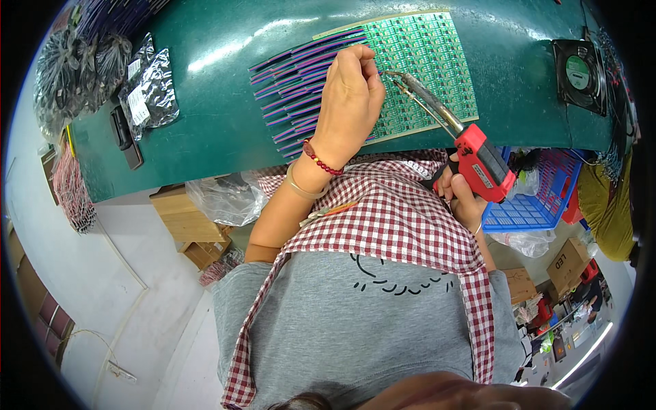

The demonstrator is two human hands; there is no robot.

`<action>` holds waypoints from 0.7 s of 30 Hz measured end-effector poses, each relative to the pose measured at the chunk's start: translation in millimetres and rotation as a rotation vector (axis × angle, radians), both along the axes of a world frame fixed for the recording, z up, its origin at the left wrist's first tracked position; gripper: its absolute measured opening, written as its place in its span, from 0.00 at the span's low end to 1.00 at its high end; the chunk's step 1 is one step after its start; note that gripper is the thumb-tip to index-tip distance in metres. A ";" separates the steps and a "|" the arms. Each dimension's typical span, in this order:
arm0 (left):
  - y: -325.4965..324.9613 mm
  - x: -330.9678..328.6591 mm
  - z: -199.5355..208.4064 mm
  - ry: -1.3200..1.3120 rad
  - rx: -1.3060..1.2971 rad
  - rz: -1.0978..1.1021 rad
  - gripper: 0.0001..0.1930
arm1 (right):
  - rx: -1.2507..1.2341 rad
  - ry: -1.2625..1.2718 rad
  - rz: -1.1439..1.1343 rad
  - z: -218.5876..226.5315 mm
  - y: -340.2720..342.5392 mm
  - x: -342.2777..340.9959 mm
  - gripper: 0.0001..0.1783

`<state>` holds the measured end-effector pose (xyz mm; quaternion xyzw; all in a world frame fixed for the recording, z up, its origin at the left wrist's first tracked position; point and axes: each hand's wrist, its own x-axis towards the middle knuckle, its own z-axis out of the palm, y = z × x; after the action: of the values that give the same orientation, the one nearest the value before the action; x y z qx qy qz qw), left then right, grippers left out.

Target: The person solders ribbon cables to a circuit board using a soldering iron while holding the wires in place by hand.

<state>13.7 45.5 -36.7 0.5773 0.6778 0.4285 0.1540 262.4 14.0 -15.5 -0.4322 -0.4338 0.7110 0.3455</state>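
A panel of small green circuit boards (pixel 430 75) lies on the green table. Rows of thin purple, dark and pink wires (pixel 290 92) stretch leftward from its left part. Over that side of the panel is my left hand (pixel 352 96), its fingertips pinched together; what they hold is hidden. My right hand (pixel 465 198) grips a red soldering gun (pixel 482 164) by its handle, close to my body. The gun's metal barrel slants up and left across the panel, and its thin tip ends just beside my left fingertips.
Plastic bags (pixel 152 89) and a wire bundle (pixel 72 184) sit at the left of the green table (pixel 212 130). A black fan (pixel 579 76) stands at the right. Below the table edge are a blue basket (pixel 533 212) and cardboard boxes (pixel 570 266).
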 end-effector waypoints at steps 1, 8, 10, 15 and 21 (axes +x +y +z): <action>-0.1 -0.1 -0.2 0.003 0.001 0.000 0.16 | 0.000 0.000 0.000 0.0 -0.1 -0.1 0.21; -0.5 -0.5 0.1 -0.013 0.010 -0.004 0.15 | 0.012 0.034 -0.029 3.6 2.5 -4.0 0.20; -0.9 0.1 -0.3 -0.048 0.000 0.004 0.15 | 0.021 0.074 -0.048 5.1 4.1 -4.9 0.20; -0.8 -0.2 0.4 -0.061 -0.008 0.014 0.15 | 0.048 0.124 -0.122 6.7 10.5 -7.9 0.19; -0.4 0.9 -2.4 -0.060 -0.011 0.034 0.15 | 0.051 0.116 -0.152 12.2 14.0 -13.8 0.19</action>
<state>14.6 45.1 -39.1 0.5518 0.6848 0.4445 0.1704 248.5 28.0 -3.3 -0.4130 -0.3968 0.6955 0.4339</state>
